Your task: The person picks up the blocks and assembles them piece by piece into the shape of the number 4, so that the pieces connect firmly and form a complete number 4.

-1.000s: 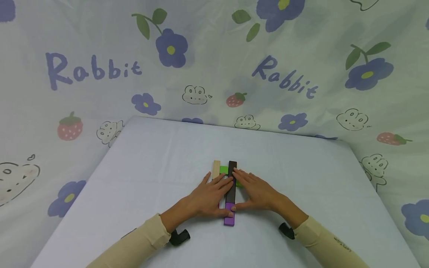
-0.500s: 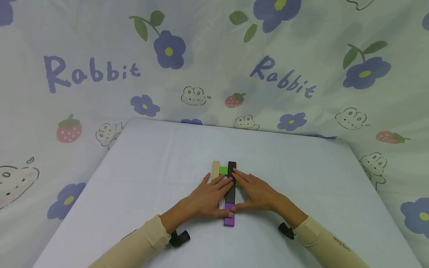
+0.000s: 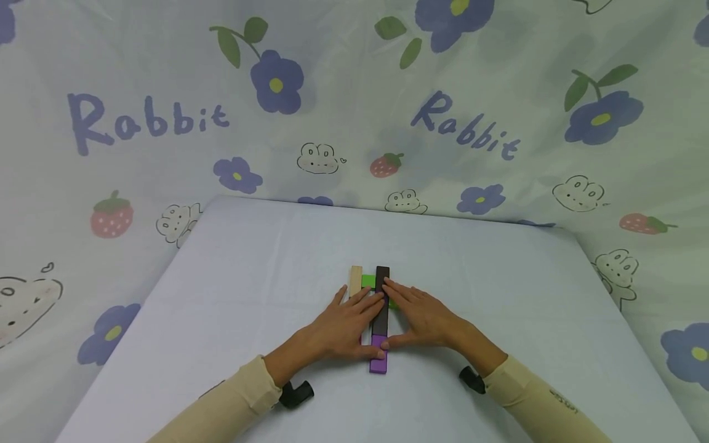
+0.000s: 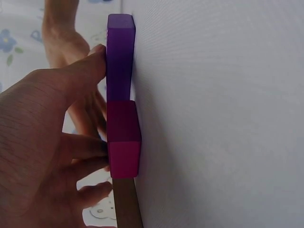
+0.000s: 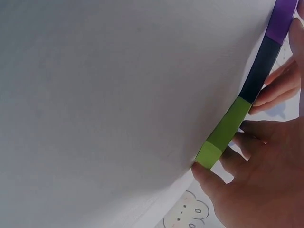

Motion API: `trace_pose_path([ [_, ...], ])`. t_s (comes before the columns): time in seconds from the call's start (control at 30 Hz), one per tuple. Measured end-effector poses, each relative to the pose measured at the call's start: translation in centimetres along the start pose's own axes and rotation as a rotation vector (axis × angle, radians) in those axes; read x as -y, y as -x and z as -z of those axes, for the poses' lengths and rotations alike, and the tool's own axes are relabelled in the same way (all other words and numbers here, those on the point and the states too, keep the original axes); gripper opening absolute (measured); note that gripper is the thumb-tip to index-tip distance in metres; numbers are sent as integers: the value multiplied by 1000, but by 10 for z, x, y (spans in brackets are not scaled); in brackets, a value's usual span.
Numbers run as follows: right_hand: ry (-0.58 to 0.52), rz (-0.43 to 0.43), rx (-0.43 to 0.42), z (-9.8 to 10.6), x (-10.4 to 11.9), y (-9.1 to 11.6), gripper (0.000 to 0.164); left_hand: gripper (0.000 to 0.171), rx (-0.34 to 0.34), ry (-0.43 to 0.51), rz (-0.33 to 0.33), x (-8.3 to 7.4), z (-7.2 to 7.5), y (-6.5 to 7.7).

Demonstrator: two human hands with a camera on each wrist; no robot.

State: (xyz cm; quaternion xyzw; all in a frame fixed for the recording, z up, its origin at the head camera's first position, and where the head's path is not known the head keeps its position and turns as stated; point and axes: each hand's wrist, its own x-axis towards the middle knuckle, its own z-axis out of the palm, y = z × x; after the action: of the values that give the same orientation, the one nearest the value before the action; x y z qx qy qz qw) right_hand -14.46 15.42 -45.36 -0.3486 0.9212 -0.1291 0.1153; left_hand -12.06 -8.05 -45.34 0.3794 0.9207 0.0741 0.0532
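Note:
A row of coloured wooden blocks lies flat at the table's middle. In the head view, a dark brown block (image 3: 380,323) meets a purple block (image 3: 378,367) at its near end. To its left lie a light wood block (image 3: 356,280) and a green block (image 3: 368,281). My left hand (image 3: 340,329) lies across the row, its thumb on the purple block. My right hand (image 3: 426,317) touches the row from the right, thumb beside the purple block. In the left wrist view, a magenta block (image 4: 124,159) shows under the left hand. A lime green block (image 5: 228,123) sits by my right fingers.
A white cloth covers the table (image 3: 471,271). Behind it hangs a curtain (image 3: 343,92) printed with flowers, rabbits and strawberries. Dark wrist devices (image 3: 296,394) show below the beige sleeves (image 3: 238,394).
The head view has drifted slightly. Both hands and the blocks keep their places.

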Motion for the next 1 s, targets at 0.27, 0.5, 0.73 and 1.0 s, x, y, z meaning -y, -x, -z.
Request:
trace_pose_path([
  [0.27, -16, -8, -2, -1, 0, -1, 114, 99, 6, 1, 4, 0, 0, 0],
  [0.5, -23, -17, 5, 0, 0, -1, 114, 99, 7, -10, 2, 0, 1, -1],
  [0.73, -31, -8, 4, -1, -1, -2, 114, 99, 12, -5, 0, -1, 1, -1],
  [1.0, -43, -1, 5, 0, -1, -3, 113, 99, 17, -10, 3, 0, 1, -2],
])
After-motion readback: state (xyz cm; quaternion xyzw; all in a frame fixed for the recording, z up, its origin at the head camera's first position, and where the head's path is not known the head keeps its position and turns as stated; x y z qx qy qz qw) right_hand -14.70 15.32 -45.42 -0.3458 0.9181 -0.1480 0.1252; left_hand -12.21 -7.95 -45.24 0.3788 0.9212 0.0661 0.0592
